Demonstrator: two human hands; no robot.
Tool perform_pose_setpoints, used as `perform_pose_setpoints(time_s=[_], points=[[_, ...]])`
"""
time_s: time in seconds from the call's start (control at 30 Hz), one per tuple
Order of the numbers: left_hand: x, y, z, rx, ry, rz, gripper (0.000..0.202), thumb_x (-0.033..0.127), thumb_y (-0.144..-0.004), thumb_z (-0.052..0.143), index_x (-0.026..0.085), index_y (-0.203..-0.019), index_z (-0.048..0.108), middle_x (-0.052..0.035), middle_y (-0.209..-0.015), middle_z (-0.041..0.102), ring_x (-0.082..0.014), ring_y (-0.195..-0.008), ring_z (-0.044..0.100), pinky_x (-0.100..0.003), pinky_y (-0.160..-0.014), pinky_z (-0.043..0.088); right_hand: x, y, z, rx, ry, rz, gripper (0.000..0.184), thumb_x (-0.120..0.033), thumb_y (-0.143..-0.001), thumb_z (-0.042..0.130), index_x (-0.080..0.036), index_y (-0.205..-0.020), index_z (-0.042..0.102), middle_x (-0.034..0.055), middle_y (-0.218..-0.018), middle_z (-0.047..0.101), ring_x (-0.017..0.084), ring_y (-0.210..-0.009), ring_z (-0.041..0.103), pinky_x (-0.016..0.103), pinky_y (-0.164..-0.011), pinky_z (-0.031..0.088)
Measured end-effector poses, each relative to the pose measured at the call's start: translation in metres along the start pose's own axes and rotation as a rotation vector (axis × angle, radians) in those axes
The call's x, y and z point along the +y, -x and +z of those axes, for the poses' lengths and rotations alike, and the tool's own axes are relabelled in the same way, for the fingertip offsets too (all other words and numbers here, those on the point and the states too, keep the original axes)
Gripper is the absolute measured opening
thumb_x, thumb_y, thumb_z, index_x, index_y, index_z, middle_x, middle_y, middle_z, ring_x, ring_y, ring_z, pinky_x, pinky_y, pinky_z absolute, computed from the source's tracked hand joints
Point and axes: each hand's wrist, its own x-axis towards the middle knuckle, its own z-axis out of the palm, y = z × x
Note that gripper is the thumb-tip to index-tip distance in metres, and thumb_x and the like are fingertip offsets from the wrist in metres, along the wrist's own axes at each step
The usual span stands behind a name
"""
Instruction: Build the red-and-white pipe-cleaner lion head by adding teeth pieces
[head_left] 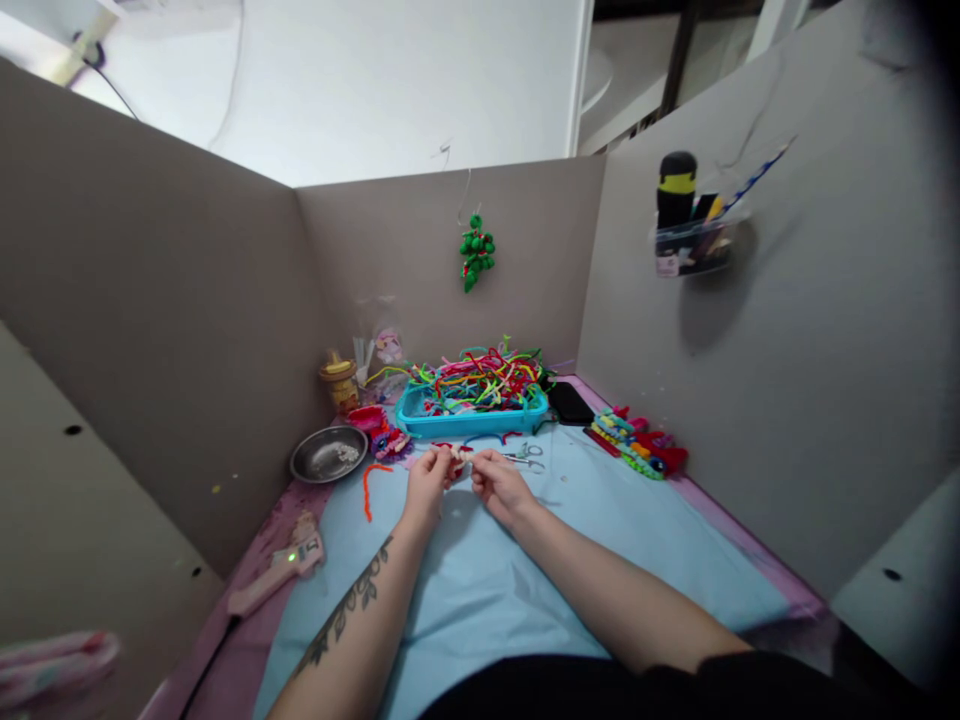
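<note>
My left hand and my right hand meet over the middle of the table, both with fingers closed. Between their fingertips they pinch a small cream-coloured coiled pipe cleaner piece; some red shows beside it, but its exact shape is too small to make out. Just beyond my right hand lie scissors on the blue cloth. An orange pipe cleaner, bent at its top, rests to the left of my left hand.
A blue tray heaped with colourful pipe cleaners stands at the back. To the left are a metal bowl and a pink glue gun with a cord. A black phone and finished-looking pipe cleaner pieces lie right. Grey panels enclose the table.
</note>
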Motion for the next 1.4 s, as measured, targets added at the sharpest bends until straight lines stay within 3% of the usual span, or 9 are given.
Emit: perform_pose_setpoints(time_s=[0.23,0.33,0.47,0.7,0.97,1.2,1.4], points=[[-0.002,-0.001,0.0,-0.034,0.012,0.023,0.038,0.051,-0.066,0.063,0.014,-0.061,0.054,0.0046,-0.047,0.046,-0.0068,-0.043,0.038,-0.02,-0.043,0.027,0.002,-0.003,-0.005,-0.012,-0.028,0.031,0.031,-0.023,-0.052,0.08,-0.018,-0.07,0.055,-0.0059,-0.049,0.053,0.006,-0.043,0.046,0.016,-0.041,0.034],[-0.009,-0.005,-0.002,-0.046,0.039,0.04,0.036,0.049,-0.068,0.062,0.013,-0.071,0.057,0.0048,-0.05,0.047,-0.0068,-0.043,0.038,-0.02,-0.043,0.028,0.003,-0.002,-0.005,-0.034,-0.031,0.103,0.029,-0.034,-0.061,0.075,-0.019,-0.075,0.054,-0.0049,-0.052,0.056,0.007,-0.041,0.047,0.016,-0.038,0.033],[-0.016,-0.009,-0.004,-0.048,0.072,0.059,0.035,0.047,-0.07,0.061,0.014,-0.081,0.057,0.0051,-0.051,0.048,-0.0068,-0.043,0.039,-0.019,-0.044,0.029,0.003,-0.001,-0.003,-0.019,0.037,0.16,0.035,-0.049,-0.069,0.066,-0.017,-0.068,0.052,-0.0044,-0.045,0.051,0.005,-0.033,0.04,0.016,-0.032,0.023],[-0.017,-0.008,-0.004,-0.095,0.037,0.029,0.042,0.049,-0.07,0.061,0.012,-0.091,0.059,-0.0009,-0.064,0.059,-0.0097,-0.053,0.049,-0.02,-0.049,0.037,-0.001,-0.001,-0.003,0.043,-0.007,0.078,0.03,-0.035,-0.061,0.073,-0.018,-0.068,0.05,-0.0071,-0.046,0.051,0.004,-0.035,0.038,0.015,-0.033,0.022],[-0.019,-0.009,-0.007,-0.061,-0.014,0.028,0.039,0.05,-0.07,0.061,0.011,-0.072,0.061,0.0005,-0.055,0.055,-0.0087,-0.048,0.046,-0.02,-0.047,0.034,0.001,-0.002,-0.004,0.049,0.019,0.004,0.034,-0.033,-0.054,0.078,-0.017,-0.066,0.051,-0.0067,-0.047,0.051,0.004,-0.039,0.04,0.014,-0.035,0.025],[-0.008,-0.004,-0.004,-0.058,-0.012,0.045,0.034,0.046,-0.069,0.061,0.013,-0.058,0.056,0.0043,-0.045,0.047,-0.0072,-0.043,0.039,-0.02,-0.045,0.029,-0.001,-0.003,-0.004,0.046,-0.004,-0.006,0.035,-0.028,-0.049,0.08,-0.018,-0.067,0.051,-0.0066,-0.046,0.052,0.005,-0.041,0.043,0.013,-0.037,0.029],[-0.004,-0.003,-0.002,-0.066,0.033,0.066,0.029,0.042,-0.068,0.062,0.014,-0.063,0.057,0.0043,-0.048,0.049,-0.007,-0.043,0.039,-0.02,-0.047,0.033,-0.001,-0.003,-0.004,0.042,-0.043,0.091,0.032,-0.039,-0.06,0.074,-0.018,-0.071,0.052,-0.0047,-0.049,0.054,0.006,-0.039,0.044,0.014,-0.035,0.029]])
